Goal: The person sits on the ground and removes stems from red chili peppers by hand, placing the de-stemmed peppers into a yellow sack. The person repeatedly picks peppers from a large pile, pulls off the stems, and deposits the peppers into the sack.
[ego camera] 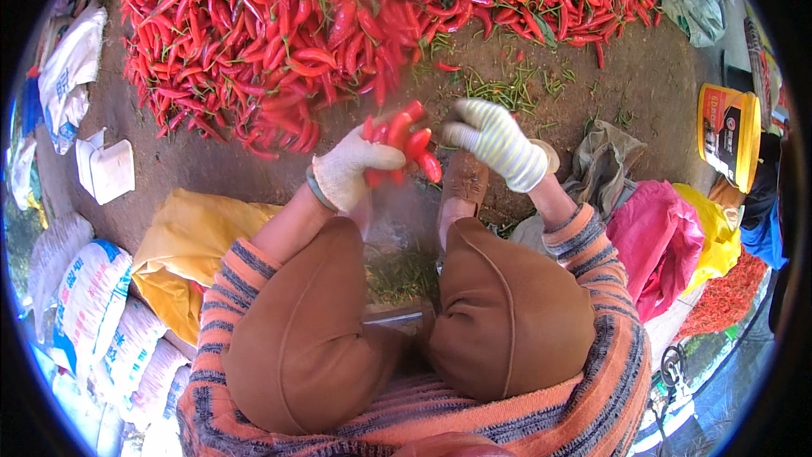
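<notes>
My left hand [355,162], in a pale knit work glove, grips a small bunch of red chili peppers [406,136], their ends pointing to the right. Close by on the right is my right hand [491,136], in a striped knit glove with dark fingertips. Its fingers are curled and blurred, and I cannot tell whether anything is between them. Beyond both hands spreads a large heap of red chili peppers [266,38], many with green stems. Loose green stems [507,86] litter the ground past my right hand.
A yellow sack [190,235] lies left of my knees, a white plastic container [106,165] beyond it. To the right are a grey cloth sack [599,158], a pink sack [660,241] and a yellow bucket [728,136]. Filled white sacks [92,298] stand at far left.
</notes>
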`<action>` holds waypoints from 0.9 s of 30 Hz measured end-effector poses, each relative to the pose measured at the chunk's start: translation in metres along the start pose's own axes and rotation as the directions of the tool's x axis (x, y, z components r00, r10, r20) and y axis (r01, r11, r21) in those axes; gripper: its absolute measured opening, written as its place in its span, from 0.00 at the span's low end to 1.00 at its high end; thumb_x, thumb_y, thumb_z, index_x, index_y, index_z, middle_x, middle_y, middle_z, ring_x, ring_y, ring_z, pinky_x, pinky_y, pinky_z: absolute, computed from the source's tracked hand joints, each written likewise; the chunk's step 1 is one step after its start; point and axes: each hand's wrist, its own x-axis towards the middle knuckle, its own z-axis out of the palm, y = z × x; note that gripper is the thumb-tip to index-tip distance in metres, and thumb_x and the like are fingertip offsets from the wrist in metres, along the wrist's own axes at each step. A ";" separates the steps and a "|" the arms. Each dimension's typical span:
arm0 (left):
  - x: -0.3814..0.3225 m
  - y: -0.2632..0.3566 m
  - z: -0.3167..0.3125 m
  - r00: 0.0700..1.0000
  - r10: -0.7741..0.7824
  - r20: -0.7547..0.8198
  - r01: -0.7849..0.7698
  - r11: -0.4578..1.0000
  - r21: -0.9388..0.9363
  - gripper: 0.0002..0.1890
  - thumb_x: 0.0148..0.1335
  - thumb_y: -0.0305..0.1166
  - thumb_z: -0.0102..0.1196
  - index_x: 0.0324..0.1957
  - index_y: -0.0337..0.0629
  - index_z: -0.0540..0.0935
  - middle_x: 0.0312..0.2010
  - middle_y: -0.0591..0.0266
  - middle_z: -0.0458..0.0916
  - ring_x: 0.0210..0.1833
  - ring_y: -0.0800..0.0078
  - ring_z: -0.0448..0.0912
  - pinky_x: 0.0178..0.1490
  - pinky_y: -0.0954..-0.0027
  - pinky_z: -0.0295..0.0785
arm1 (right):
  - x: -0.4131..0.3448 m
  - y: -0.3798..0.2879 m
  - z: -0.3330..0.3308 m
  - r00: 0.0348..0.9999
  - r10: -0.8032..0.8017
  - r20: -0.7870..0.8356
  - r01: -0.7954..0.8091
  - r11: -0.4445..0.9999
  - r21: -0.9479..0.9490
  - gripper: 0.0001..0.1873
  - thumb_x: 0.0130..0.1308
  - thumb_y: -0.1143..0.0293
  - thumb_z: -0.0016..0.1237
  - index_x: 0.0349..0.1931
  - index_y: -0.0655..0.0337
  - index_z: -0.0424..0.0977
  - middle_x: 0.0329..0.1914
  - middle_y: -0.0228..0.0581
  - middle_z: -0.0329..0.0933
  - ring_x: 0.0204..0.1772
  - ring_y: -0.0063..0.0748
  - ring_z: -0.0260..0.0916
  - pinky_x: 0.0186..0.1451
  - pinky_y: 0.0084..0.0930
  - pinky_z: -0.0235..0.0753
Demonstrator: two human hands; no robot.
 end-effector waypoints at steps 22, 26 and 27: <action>0.012 -0.015 -0.014 0.952 -0.301 0.054 0.289 0.943 0.166 0.35 0.49 0.21 0.62 0.64 0.37 0.70 0.50 0.58 0.82 0.52 0.72 0.80 0.52 0.73 0.74 | 0.126 0.099 -0.062 0.867 -0.043 -0.497 -0.419 0.475 -0.774 0.21 0.59 0.64 0.54 0.53 0.57 0.68 0.50 0.52 0.75 0.48 0.58 0.76 0.47 0.47 0.77; 0.009 -0.020 -0.018 0.963 -0.270 0.003 0.268 0.956 0.123 0.32 0.50 0.23 0.62 0.61 0.36 0.73 0.48 0.57 0.83 0.49 0.73 0.81 0.48 0.74 0.74 | 0.129 0.096 -0.060 0.875 0.031 -0.484 -0.425 0.528 -0.735 0.21 0.59 0.64 0.54 0.52 0.57 0.68 0.49 0.51 0.76 0.48 0.56 0.77 0.48 0.47 0.76; 0.009 -0.020 -0.019 0.962 -0.274 0.004 0.271 0.953 0.133 0.32 0.50 0.24 0.62 0.61 0.36 0.73 0.48 0.57 0.83 0.48 0.74 0.81 0.47 0.74 0.74 | 0.129 0.095 -0.060 0.879 0.028 -0.476 -0.412 0.547 -0.729 0.22 0.59 0.63 0.55 0.52 0.57 0.68 0.48 0.51 0.76 0.48 0.55 0.77 0.49 0.47 0.76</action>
